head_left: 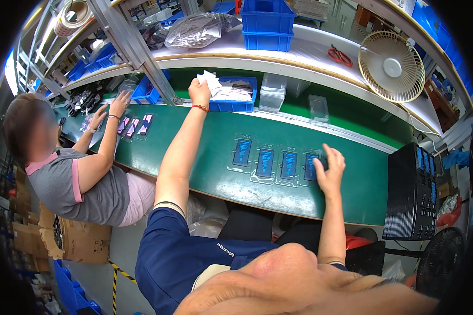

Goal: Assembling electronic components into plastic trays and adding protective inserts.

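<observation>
My left hand [199, 93] is reached far forward, closed around a bunch of white paper slips [209, 80]. It is beside a blue bin [236, 106] holding more white and grey slips [233, 91]. On the green bench, a row of several clear plastic trays [264, 179] each holds a flat dark rectangular piece with blue print, like a phone battery [288, 165]. My right hand [329, 170] has its fingers apart at the right end of the row, beside the last dark piece [310, 167]. Whether its fingertips touch that tray I cannot tell.
A co-worker [89, 181] sits at my left, hands over pink-and-dark pieces [133, 127]. Stacked clear trays [273, 92] stand behind the row. A black rack [411, 191] bounds the bench's right end. The shelf above holds blue bins [268, 26], red scissors [340, 55] and a fan [391, 66].
</observation>
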Demonstrator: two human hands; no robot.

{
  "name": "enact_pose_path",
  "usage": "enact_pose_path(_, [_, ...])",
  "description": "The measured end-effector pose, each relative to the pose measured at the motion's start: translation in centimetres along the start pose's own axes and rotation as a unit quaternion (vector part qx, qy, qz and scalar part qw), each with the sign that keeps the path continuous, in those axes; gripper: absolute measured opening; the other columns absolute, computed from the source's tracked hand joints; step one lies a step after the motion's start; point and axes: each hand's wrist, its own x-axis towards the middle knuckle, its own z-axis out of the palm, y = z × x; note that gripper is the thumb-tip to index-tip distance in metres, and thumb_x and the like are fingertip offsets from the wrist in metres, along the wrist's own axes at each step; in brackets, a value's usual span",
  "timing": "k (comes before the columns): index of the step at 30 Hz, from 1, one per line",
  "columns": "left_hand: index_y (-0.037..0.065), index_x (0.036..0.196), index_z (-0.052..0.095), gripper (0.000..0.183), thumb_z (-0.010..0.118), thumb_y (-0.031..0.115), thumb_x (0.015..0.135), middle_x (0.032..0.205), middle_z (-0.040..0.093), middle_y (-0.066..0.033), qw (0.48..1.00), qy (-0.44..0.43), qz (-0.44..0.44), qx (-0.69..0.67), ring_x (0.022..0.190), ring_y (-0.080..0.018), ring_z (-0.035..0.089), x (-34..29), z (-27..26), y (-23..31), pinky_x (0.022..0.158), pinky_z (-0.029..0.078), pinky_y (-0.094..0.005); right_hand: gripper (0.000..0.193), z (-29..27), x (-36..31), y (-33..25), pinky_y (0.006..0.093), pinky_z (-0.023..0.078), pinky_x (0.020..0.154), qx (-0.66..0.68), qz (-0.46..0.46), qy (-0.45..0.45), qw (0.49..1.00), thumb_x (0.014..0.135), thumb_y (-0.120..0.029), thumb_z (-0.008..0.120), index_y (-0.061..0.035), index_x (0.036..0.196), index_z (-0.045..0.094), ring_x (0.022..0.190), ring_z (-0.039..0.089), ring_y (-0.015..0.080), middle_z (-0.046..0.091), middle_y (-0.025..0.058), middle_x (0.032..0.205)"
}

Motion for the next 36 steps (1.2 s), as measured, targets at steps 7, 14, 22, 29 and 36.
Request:
enact_pose_path(7, [-0.001,0.087,0.064,0.013,0.062,0.012,0.087,0.076,0.065,-0.0031,0.997,-0.074,0.037,-0.003,0.069,-0.0099,0.058,0.9,-0.2,1.4,0.062,0.045,-0.0276,0.029,3.2,-0.1,-2.0,0.0375,0.037,0.089,0.046,-0.048,-0.045,0.997,0.073,-0.014,0.074,-0.0077,0.101,0.068,0.098,0.054,0.0248,0.059,0.0077,0.100])
enact_pose_path(14, [-0.004,0.104,0.056,0.014,0.053,0.002,0.091,0.093,0.067,-0.0119,0.966,-0.117,-0.140,-0.181,0.078,-0.0191,0.067,-3.0,-0.6,6.0,0.061,0.056,-0.0274,0.026,2.7,0.1,-2.7,0.0374,0.038,0.088,0.038,-0.041,-0.004,0.998,0.074,-0.013,0.073,-0.0071,0.099,0.068,0.095,0.055,0.0250,0.060,0.0082,0.097])
enact_pose_path(22, [-0.003,0.109,0.055,0.018,0.054,0.000,0.091,0.098,0.067,-0.0130,0.888,-0.336,-0.258,-0.180,0.081,-0.0186,0.068,-19.3,-2.6,10.4,0.063,0.057,-0.0253,0.030,9.3,3.5,-7.7,0.0252,0.049,0.080,0.420,0.167,-0.113,0.885,0.087,-0.008,0.065,0.0014,0.115,0.062,0.089,0.063,0.0120,0.068,0.0083,0.098])
enact_pose_path(29, [-0.002,0.108,0.055,0.017,0.055,0.001,0.091,0.098,0.068,-0.0121,0.922,-0.296,-0.210,-0.136,0.082,-0.0165,0.068,-24.4,-6.2,9.4,0.062,0.056,-0.0232,0.026,11.8,2.9,-10.1,0.0228,0.050,0.077,0.495,0.258,-0.193,0.807,0.086,0.000,0.062,0.0018,0.111,0.064,0.086,0.063,0.0099,0.069,0.0091,0.095])
enact_pose_path(36, [-0.003,0.104,0.055,0.013,0.055,0.001,0.092,0.096,0.068,-0.0133,0.941,-0.197,-0.233,-0.146,0.080,-0.0181,0.069,-24.2,-9.7,9.3,0.062,0.056,-0.0241,0.019,12.5,2.5,-12.3,0.0313,0.050,0.068,0.296,0.038,-0.063,0.952,0.075,0.004,0.065,-0.0041,0.092,0.069,0.071,0.064,0.0196,0.067,0.0077,0.081])
